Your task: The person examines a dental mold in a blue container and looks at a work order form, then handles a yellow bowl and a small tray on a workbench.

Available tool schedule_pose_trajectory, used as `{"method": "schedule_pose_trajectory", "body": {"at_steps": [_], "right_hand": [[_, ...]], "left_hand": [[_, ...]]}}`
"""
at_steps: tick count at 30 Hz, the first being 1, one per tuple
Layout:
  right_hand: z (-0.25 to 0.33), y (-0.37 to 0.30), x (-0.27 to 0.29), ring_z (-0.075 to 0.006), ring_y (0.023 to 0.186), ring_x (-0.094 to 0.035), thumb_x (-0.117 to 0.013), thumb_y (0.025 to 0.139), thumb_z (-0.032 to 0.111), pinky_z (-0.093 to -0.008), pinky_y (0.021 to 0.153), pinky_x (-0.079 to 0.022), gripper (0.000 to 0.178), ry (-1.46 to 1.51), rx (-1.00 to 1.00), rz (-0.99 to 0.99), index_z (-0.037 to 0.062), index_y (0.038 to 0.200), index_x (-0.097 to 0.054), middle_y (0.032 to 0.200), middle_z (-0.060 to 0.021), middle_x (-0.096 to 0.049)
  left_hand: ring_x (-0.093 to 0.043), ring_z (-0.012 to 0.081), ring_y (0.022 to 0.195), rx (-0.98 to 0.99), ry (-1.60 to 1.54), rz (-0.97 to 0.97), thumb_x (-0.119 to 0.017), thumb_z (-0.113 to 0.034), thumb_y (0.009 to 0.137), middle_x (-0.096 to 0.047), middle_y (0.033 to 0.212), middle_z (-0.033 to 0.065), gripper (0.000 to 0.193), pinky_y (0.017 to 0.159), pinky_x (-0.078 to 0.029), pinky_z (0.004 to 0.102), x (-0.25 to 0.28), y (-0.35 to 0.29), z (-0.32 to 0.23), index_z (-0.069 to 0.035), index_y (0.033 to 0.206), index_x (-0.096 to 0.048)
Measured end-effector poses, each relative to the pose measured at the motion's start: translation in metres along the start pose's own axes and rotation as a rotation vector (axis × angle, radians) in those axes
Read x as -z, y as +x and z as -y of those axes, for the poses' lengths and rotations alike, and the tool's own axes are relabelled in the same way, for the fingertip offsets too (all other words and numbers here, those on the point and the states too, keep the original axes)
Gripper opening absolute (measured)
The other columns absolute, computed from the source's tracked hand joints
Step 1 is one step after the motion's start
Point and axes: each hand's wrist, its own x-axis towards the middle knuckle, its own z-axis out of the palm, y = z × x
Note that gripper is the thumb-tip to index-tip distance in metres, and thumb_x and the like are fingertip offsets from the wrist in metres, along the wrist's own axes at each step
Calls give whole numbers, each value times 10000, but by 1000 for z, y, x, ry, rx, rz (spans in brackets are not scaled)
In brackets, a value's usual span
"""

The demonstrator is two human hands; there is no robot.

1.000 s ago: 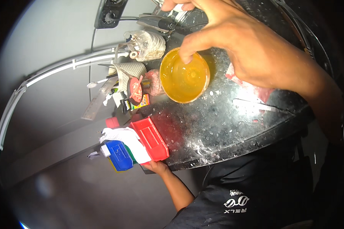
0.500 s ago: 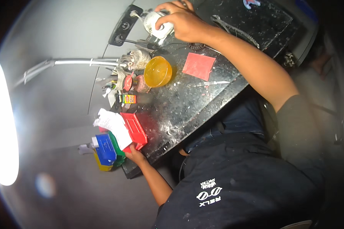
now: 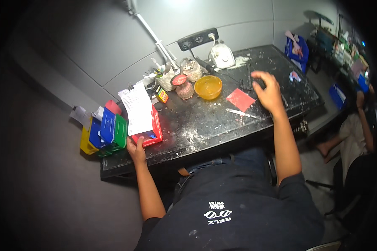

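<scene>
At the table's left end, my left hand grips the near edge of a red plastic bin, its thumb over the rim. A white paper sheet with a black clip covers much of the bin, and a small blue piece shows inside it. My right hand is raised over the table's right half, fingers curved and apart, holding nothing. Nearest to it are a square pink sheet and a slim silver knife. Beyond stands a white electrical unit by the wall.
An amber bowl stands mid-table beside a pink-stained jar and a tool cup. Stacked blue, green and yellow bins adjoin the red one. A black cable lies near the right hand. Another person sits at the far right.
My right hand has let go of the white unit and drawn back toward me. My left hand stays on the red bin. The view has turned, levelling the table.
</scene>
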Motion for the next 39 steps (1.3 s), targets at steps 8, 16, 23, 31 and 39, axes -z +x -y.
{"method": "schedule_pose_trajectory", "body": {"at_steps": [8,16,23,31,39], "right_hand": [[29,-35,39,-342,1171,-546,-775,790,167,-465,1013,-397,373,-461,-234,295,99,1141,-668,1165,-121,-648],[-19,-45,40,-276,833,-699,-737,743,-50,-351,760,-531,283,-277,-532,377,10,1016,-699,858,-156,-697],[6,-26,16,-232,732,-690,-618,787,-122,-327,701,-519,272,-336,-436,354,-28,1037,-670,763,-130,-688],[41,-13,-15,-230,772,-678,-729,754,-89,-339,737,-528,406,-218,-304,417,10,1139,-644,842,-101,-681],[66,-26,-13,-127,727,-621,-700,741,-164,-285,719,-530,324,1,-415,690,-26,1031,-656,782,-63,-641]], "left_hand": [[-589,180,1011,-67,2,4,-673,-50,881,-633,1116,106,341,925,-450,312,-9,-9,-22,35,1194,-570],[-597,187,1026,-28,-2,-26,-667,-76,901,-638,1130,120,368,936,-455,319,-12,-10,-22,50,1226,-549],[-609,205,1025,16,69,-22,-677,-114,888,-642,1138,137,437,918,-473,332,-3,-14,-22,54,1266,-535],[-655,178,953,15,21,16,-669,-106,892,-680,1059,119,395,859,-509,320,-3,-15,-32,30,1243,-547],[-659,175,923,-7,23,32,-667,-123,900,-685,1024,115,335,842,-510,320,-2,-13,-29,19,1189,-577]]}}
